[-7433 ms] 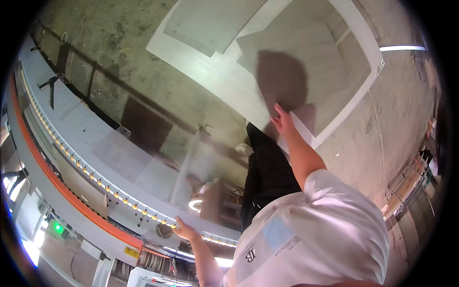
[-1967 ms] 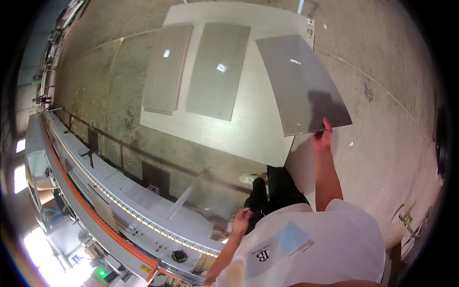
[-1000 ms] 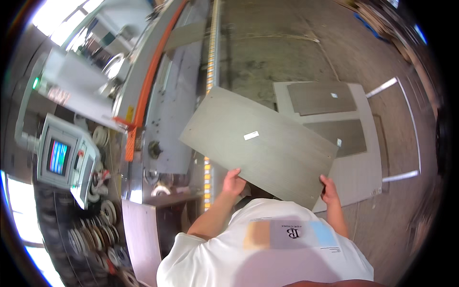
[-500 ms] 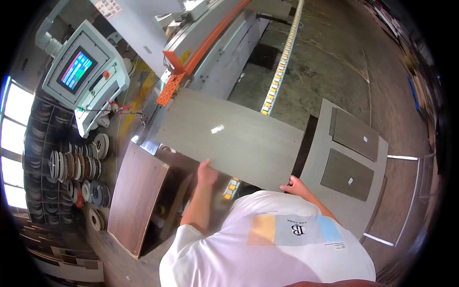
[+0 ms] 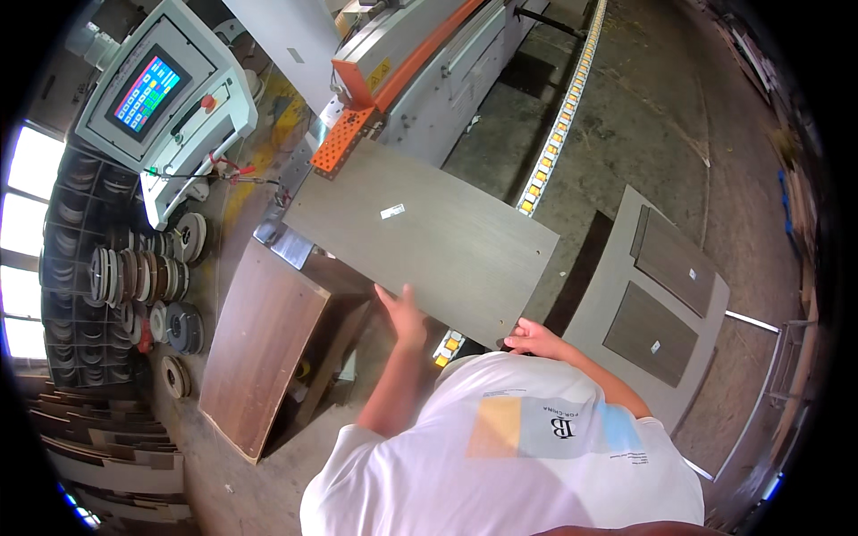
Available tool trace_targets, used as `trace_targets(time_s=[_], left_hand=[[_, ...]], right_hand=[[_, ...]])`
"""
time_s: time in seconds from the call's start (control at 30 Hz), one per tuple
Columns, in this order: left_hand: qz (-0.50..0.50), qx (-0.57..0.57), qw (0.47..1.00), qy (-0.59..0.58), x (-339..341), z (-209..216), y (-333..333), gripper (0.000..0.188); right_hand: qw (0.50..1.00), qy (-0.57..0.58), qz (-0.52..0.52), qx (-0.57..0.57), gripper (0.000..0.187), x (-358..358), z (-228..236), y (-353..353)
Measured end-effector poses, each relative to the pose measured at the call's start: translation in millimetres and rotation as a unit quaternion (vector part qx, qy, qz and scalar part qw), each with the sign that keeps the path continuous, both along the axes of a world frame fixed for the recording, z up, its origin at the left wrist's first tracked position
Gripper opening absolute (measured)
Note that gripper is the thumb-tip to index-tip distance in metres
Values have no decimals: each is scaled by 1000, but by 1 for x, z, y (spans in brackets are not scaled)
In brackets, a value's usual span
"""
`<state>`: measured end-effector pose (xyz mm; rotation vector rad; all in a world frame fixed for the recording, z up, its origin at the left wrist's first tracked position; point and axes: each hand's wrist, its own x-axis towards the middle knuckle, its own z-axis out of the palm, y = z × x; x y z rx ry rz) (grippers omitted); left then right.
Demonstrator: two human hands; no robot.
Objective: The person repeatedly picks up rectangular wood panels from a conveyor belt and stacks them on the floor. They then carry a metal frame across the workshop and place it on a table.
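A grey-brown wood-grain panel (image 5: 429, 241) lies flat before me, its far left end at the orange perforated guard (image 5: 344, 138) of a machine. Near the panel's closest right corner, my right hand (image 5: 534, 339) is closed on the edge, thumb on top and the fingers partly hidden. My left hand (image 5: 404, 320) is at the panel's near long edge, thumb and fingers spread; the thumb seems to meet the edge. A small white label (image 5: 392, 212) is stuck on the panel's top face.
A brown wooden box-like stand (image 5: 259, 348) is at my left. Two smaller panels (image 5: 651, 332) rest on a larger grey board (image 5: 594, 357) at right. A roller track (image 5: 559, 134) runs away from me. A control console (image 5: 161, 98) and edging rolls (image 5: 143, 272) are at left.
The panel has slid left toward the machine's guard, my right hand going with its corner. My left hand's fingers have spread apart at the near edge. The whole view has shifted slightly.
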<state>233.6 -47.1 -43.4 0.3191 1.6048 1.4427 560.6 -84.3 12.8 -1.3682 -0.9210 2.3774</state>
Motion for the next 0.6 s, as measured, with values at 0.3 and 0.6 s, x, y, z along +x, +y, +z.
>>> trace_targets(time_s=[0.3, 0.6], left_hand=[[-5, 47, 997, -59, 21, 26, 35, 79], [3, 43, 995, -95, 70, 19, 120, 81]], right_hand=[[998, -6, -54, 30, 36, 13, -9, 18], [980, 5, -186, 70, 67, 50, -17, 62]])
